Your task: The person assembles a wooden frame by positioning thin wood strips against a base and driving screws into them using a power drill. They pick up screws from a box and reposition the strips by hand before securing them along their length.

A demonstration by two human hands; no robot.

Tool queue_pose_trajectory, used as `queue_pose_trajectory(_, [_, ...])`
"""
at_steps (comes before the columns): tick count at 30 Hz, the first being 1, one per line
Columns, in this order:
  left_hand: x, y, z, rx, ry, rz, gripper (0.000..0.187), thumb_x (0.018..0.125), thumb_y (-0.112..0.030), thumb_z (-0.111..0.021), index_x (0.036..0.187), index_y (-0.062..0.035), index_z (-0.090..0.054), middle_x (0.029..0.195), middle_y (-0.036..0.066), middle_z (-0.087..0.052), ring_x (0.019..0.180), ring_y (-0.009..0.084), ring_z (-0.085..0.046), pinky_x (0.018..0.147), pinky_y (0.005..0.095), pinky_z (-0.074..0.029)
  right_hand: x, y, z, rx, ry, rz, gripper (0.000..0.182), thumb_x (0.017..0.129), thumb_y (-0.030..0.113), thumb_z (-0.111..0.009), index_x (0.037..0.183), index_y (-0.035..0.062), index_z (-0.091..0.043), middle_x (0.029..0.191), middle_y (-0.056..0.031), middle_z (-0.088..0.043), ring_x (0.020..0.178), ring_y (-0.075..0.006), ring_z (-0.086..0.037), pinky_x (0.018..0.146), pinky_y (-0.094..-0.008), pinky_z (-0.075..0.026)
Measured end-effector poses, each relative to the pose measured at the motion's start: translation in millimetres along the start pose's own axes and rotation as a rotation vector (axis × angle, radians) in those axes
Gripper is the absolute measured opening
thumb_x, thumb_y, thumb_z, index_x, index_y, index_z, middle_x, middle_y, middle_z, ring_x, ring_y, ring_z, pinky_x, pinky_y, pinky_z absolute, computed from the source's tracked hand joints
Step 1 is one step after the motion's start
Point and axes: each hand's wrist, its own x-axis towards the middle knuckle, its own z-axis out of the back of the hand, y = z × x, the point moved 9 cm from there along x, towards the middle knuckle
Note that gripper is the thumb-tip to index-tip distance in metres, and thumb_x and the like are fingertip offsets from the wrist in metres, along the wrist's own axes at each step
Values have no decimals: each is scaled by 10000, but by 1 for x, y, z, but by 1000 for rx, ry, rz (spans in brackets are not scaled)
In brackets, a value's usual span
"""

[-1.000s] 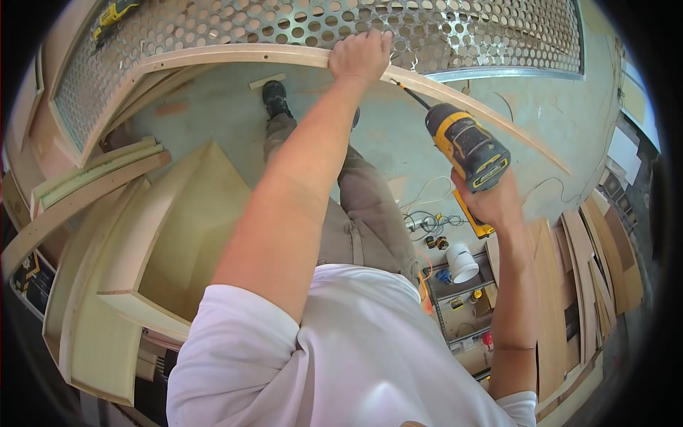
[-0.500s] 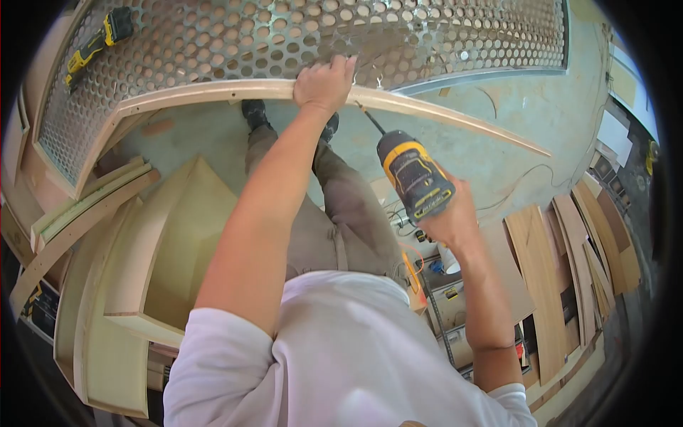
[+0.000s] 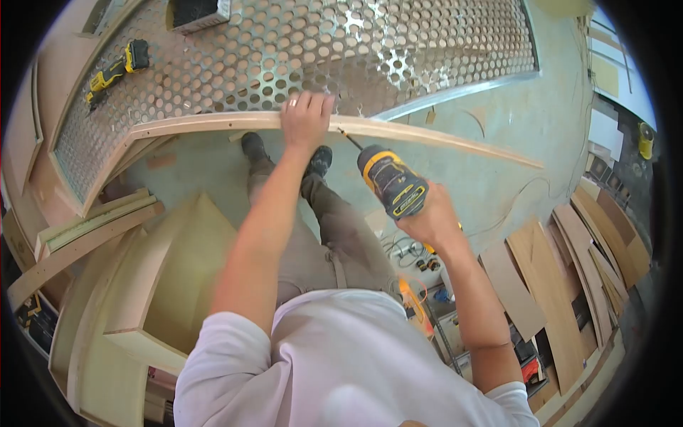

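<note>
My left hand is wrapped over a long curved wooden strip, fingers on its far side, near the edge of a perforated metal sheet. In my right hand is a black and yellow drill, its bit pointing up and left. The bit's tip meets or nearly meets the strip just right of my left hand; exact contact is too small to tell. A second yellow and black power tool lies on the sheet at the upper left.
An open box sits on the sheet. Curved wooden pieces and a pale wooden form stand at the lower left. Wooden boards lean at the right. Cables and an orange tool lie right of my legs.
The view has shifted, bringing the open box into sight. The drill has moved left along with my right hand, its bit tip now at the strip. My left hand still holds the strip.
</note>
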Motion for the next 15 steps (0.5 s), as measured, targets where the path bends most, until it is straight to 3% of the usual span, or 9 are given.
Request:
queue_pose_trajectory(1, [-12,-13,26,-26,-66,43,176,922,-270,-715,936,-100,-672,907,117,-655,878,341,-611,767,474,-487,0,-4,-3,-10,-9,23,687,612,160,-828,1263,36,-649,987,-265,-723,986,-449,-679,874,-464,-565])
queue_pose_trajectory(3, [-70,5,19,-194,-121,423,333,917,-315,-757,1033,-31,-626,971,163,-617,912,356,-597,822,466,-474,-2,-12,-6,-21,-18,27,695,624,187,-830,1275,34,-641,990,-268,-722,988,-449,-680,878,-470,-565])
queue_pose_trajectory(5, [-129,30,-18,-553,-94,1001,487,989,-375,-689,1258,0,-534,1015,111,-625,902,258,-580,842,413,-486,-6,-15,-7,-21,-32,-11,707,637,219,-832,1290,36,-633,994,-268,-722,985,-449,-683,881,-479,-563])
queue_pose_trajectory(7, [-146,15,-69,-1324,85,1485,878,962,-624,-602,1490,15,-312,1289,201,-559,1190,330,-556,1031,500,-462,-9,-16,-10,-58,-85,47,722,644,260,-834,1303,48,-627,993,-264,-724,976,-452,-687,874,-495,-564])
queue_pose_trajectory(8, [-145,7,-86,-1528,115,1522,1039,922,-725,-583,1526,47,-239,1415,257,-483,1324,370,-503,1095,541,-441,-9,-8,-5,-50,-24,10,720,633,269,-841,1292,66,-634,985,-260,-726,963,-451,-689,863,-504,-565])
queue_pose_trajectory(10, [-126,5,-107,-1757,65,1482,1221,836,-845,-552,1599,10,-133,1580,261,-293,1459,420,-349,1177,603,-343,-9,0,4,-55,-18,-22,655,641,266,-836,1241,80,-650,953,-251,-727,939,-448,-691,838,-512,-567])
queue_pose_trajectory(12, [-126,10,-107,-1629,8,1612,1182,812,-867,-558,1585,-47,-203,1539,224,-359,1396,414,-433,1148,622,-371,-10,5,7,-47,4,-28,624,649,262,-831,1220,83,-653,942,-246,-726,931,-445,-690,832,-511,-567])
queue_pose_trajectory(15, [-125,17,-113,-1533,50,1653,1117,816,-839,-601,1544,-56,-276,1466,195,-447,1294,402,-535,1081,615,-439,-10,7,11,-73,-8,-7,591,654,272,-839,1187,96,-654,945,-219,-729,934,-433,-690,830,-512,-560])
